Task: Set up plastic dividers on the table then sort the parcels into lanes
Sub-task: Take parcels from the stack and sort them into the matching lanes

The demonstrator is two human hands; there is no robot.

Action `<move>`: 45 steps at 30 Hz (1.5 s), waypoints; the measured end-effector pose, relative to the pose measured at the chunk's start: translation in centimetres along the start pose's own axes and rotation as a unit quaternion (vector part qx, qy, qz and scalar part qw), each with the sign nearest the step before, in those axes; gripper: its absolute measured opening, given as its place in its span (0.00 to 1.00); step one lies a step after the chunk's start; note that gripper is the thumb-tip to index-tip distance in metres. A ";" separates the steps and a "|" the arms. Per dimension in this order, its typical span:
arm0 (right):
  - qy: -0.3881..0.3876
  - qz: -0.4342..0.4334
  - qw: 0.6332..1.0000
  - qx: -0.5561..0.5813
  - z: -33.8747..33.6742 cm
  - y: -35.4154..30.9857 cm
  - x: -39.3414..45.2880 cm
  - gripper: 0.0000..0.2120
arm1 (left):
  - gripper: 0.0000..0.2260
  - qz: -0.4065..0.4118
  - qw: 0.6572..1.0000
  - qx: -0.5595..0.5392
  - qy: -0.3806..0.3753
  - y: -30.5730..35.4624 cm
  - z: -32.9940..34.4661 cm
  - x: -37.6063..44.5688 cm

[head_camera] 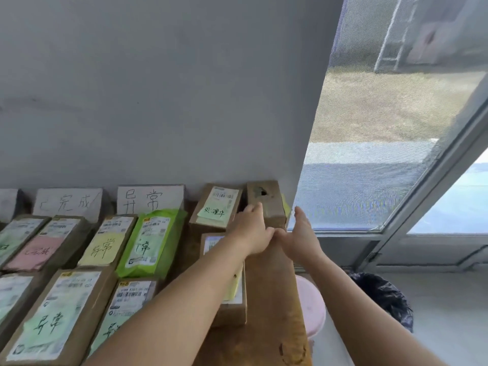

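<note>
Fingers (254,211) of both hands straight, loose — brown parcel (266,204) between them, touching left.

Single view only, head-worn wide-angle camera. Looks forward and slightly down along both outstretched forearms toward far right corner of wooden table (274,299). Grey wall (158,88) fills upper left, close ahead. Screened window (383,114) fills upper right, verticals leaning from lens distortion. Left hand (250,233) and right hand (301,233) sit near frame centre, at arm's reach. Parcels (148,244) run off left and bottom edges. Floor and black-bagged bin (383,297) visible lower right.
</note>
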State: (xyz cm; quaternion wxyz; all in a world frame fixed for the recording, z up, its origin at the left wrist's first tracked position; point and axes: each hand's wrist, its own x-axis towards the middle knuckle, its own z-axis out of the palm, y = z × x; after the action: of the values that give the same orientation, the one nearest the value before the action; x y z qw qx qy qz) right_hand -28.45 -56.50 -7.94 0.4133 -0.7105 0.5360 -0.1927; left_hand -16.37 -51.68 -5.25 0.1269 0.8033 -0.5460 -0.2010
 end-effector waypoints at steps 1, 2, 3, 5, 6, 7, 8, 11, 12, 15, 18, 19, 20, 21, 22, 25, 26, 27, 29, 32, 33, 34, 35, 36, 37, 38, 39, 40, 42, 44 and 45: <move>-0.005 0.006 1.000 -0.005 0.0 0.3 0.7 0.39 | 0.33 -0.011 1.000 0.008 -0.012 0.1 0.2 0.7; -0.009 0.011 1.000 -0.008 0.0 0.5 1.4 0.39 | 0.33 -0.020 0.999 0.017 -0.021 0.1 0.4 1.3; -0.014 0.015 1.000 -0.009 0.1 0.7 2.0 0.40 | 0.32 -0.029 0.999 0.026 -0.028 0.3 0.5 1.8; -0.025 0.027 0.999 -0.011 0.2 0.9 3.1 0.39 | 0.30 -0.045 0.998 0.028 -0.042 0.5 0.7 2.7; -0.027 0.036 0.999 -0.010 0.3 1.1 3.6 0.36 | 0.28 -0.053 0.997 0.022 -0.049 0.7 0.8 3.0; -0.025 0.042 0.999 -0.011 0.5 1.3 4.1 0.31 | 0.26 -0.059 0.997 0.018 -0.054 0.9 0.9 3.3; -0.024 0.045 0.999 -0.015 0.5 1.4 4.5 0.24 | 0.24 -0.063 0.996 0.015 -0.056 1.0 1.0 3.5; -0.038 0.029 0.999 -0.012 0.6 1.7 4.7 0.18 | 0.18 -0.065 0.996 0.009 -0.059 1.5 1.2 3.7; -0.040 0.024 0.999 -0.004 0.6 1.7 4.6 0.20 | 0.17 -0.068 0.996 0.007 -0.058 1.7 1.3 3.6; -0.033 0.019 0.999 0.035 0.1 2.0 3.7 0.22 | 0.19 -0.079 0.995 -0.006 -0.058 2.5 1.9 2.7; 0.000 0.021 0.996 0.085 -0.8 2.7 1.9 0.25 | 0.24 -0.077 0.995 -0.027 -0.058 3.5 2.9 0.9; 0.016 0.018 0.995 0.093 -1.0 3.0 1.0 0.26 | 0.26 -0.075 0.995 -0.039 -0.059 3.8 3.4 0.2; 0.029 0.014 0.995 0.096 -1.3 3.4 0.1 0.26 | 0.28 -0.075 0.994 -0.052 -0.061 4.1 3.8 -0.7; 0.040 0.010 0.995 0.095 -1.5 3.6 -0.9 0.26 | 0.30 -0.076 0.993 -0.066 -0.062 4.4 4.2 -1.5; 0.048 0.005 0.994 0.093 -1.7 3.9 -1.9 0.27 | 0.31 -0.078 0.992 -0.079 -0.061 4.6 4.7 -2.5; 0.060 -0.013 0.994 0.094 -2.3 4.4 -4.7 0.26 | 0.31 -0.077 0.988 -0.122 -0.060 5.1 5.9 -5.5; 0.058 -0.019 0.994 0.092 -2.4 4.4 -5.5 0.26 | 0.32 -0.076 0.986 -0.135 -0.064 5.3 6.3 -6.5; 0.056 -0.026 0.994 0.085 -2.5 4.4 -6.2 0.25 | 0.33 -0.077 0.985 -0.142 -0.067 5.3 6.7 -7.5; 0.057 -0.035 0.995 0.070 -2.5 4.2 -7.6 0.24 | 0.35 -0.085 0.983 -0.147 -0.069 5.3 7.3 -9.2; 0.062 -0.057 0.995 0.047 -2.0 4.0 -9.4 0.24 | 0.37 -0.101 0.984 -0.130 -0.069 5.0 7.4 -11.1; 0.059 -0.071 0.995 0.035 -1.7 4.0 -10.0 0.24 | 0.38 -0.104 0.986 -0.115 -0.067 4.8 7.3 -11.5; 0.056 -0.086 0.995 0.020 -1.3 4.0 -10.6 0.24 | 0.37 -0.103 0.988 -0.100 -0.062 4.7 7.1 -12.0; 0.053 -0.096 0.994 0.009 -1.0 4.0 -11.0 0.24 | 0.37 -0.099 0.990 -0.089 -0.053 4.6 6.9 -12.3; 0.050 -0.097 0.994 0.003 -0.7 4.1 -11.3 0.23 | 0.35 -0.093 0.991 -0.085 -0.042 4.5 6.6 -12.6; 0.044 -0.093 0.995 0.003 -0.5 4.1 -11.6 0.23 | 0.34 -0.088 0.992 -0.084 -0.033 4.4 6.4 -12.9; 0.035 -0.087 0.996 0.006 -0.4 4.1 -11.7 0.22 | 0.33 -0.081 0.993 -0.081 -0.024 4.3 6.2 -13.2; 0.028 -0.084 0.996 0.008 -0.3 4.1 -11.8 0.22 | 0.32 -0.072 0.995 -0.074 -0.013 4.1 6.0 -13.5; 0.022 -0.082 0.996 0.004 -0.3 4.1 -11.8 0.23 | 0.31 -0.060 0.996 -0.066 0.002 3.9 5.9 -13.8; 0.016 -0.078 0.996 -0.026 -0.1 4.0 -11.7 0.23 | 0.29 -0.032 0.997 -0.052 0.039 3.2 5.6 -14.4; 0.015 -0.069 0.996 -0.045 0.0 3.9 -11.7 0.21 | 0.27 -0.010 0.996 -0.032 0.082 2.4 5.2 -14.8; 0.017 -0.069 0.996 -0.048 0.1 3.8 -11.6 0.20 | 0.27 -0.006 0.994 -0.018 0.105 1.8 4.9 -14.9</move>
State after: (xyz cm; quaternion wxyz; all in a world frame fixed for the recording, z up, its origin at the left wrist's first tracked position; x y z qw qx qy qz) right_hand -34.78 -46.06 -9.08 0.3552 -0.7616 0.5010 -0.2068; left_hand -24.95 -38.44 -6.09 0.1971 0.8206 -0.5214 -0.1259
